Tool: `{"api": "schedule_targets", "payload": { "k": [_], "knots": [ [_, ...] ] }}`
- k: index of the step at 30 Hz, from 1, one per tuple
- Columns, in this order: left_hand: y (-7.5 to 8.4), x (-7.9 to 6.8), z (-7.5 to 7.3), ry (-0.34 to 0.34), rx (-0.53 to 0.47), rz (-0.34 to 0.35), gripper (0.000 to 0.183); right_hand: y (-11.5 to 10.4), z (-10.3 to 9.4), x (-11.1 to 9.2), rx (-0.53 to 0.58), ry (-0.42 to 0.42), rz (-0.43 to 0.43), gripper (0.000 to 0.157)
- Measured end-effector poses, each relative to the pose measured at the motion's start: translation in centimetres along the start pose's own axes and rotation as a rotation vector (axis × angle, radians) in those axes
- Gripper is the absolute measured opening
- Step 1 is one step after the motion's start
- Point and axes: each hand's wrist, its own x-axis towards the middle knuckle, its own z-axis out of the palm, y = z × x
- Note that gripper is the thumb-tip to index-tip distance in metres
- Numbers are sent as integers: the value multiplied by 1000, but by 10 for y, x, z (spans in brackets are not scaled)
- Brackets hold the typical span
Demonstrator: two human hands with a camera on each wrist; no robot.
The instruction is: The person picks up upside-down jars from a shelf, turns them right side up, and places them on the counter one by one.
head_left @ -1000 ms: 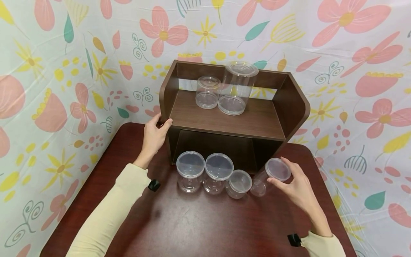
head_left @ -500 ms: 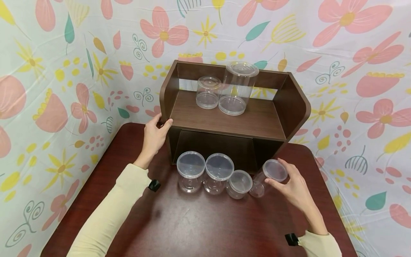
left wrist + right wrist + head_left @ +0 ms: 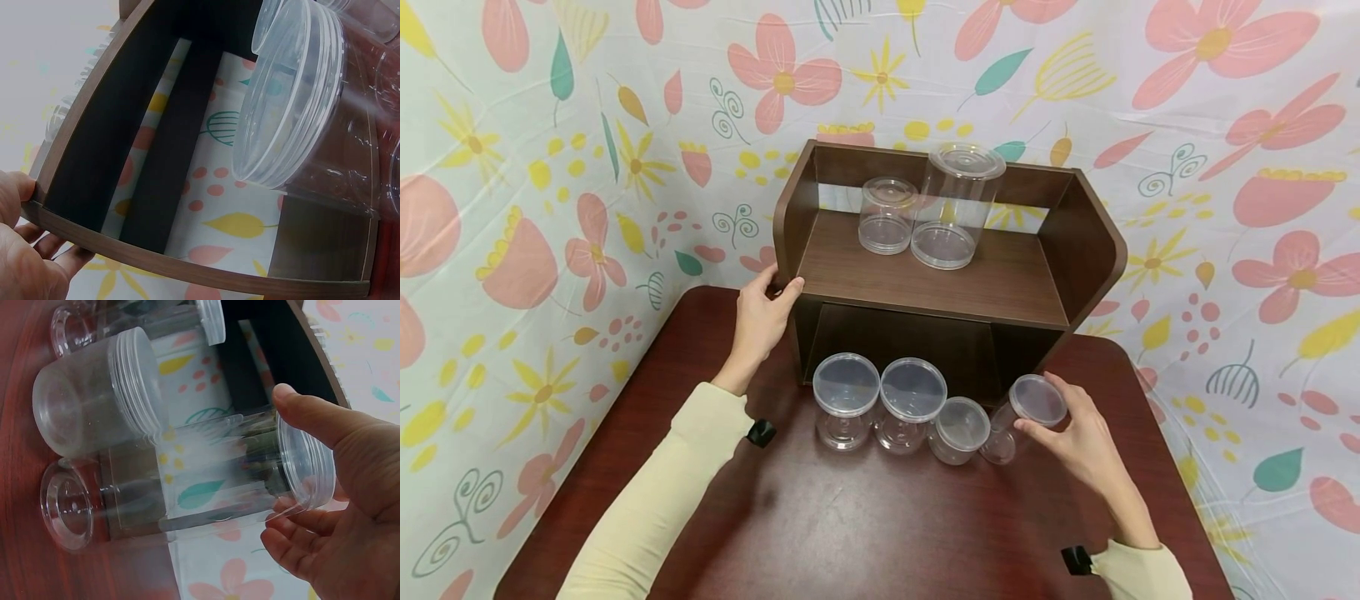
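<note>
My left hand [image 3: 760, 321] grips the left side panel of a dark brown two-level shelf [image 3: 925, 279], thumb on the front edge. My right hand [image 3: 1090, 433] holds a tall clear plastic jar [image 3: 212, 481] by its lidded top, thumb on one side and fingers on the other. The jar's base is down at the tabletop. Beside it on the left stands a short frosted jar [image 3: 958, 429], close against it. Two wider clear jars [image 3: 846, 400] with lids continue the row in front of the lower compartment.
On the upper shelf level stand a small clear jar [image 3: 886, 217] and a larger, taller clear jar [image 3: 957, 204], side by side. A flower-patterned cloth [image 3: 647, 100] hangs behind and beside the reddish-brown table [image 3: 865, 525].
My right hand has moved a little to the left with the tall jar, bringing it nearer the short frosted one. The left hand keeps its place on the shelf panel.
</note>
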Motion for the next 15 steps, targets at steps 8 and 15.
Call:
{"api": "schedule_targets", "payload": {
  "k": [8,15],
  "knots": [
    [-1,-1,0,1,8,-1,33,-3,-2,1,25,-13,17,92],
    [0,-1,-1,-3,6,-6,33,-15,-14,8,26,51,20,86]
  ]
}}
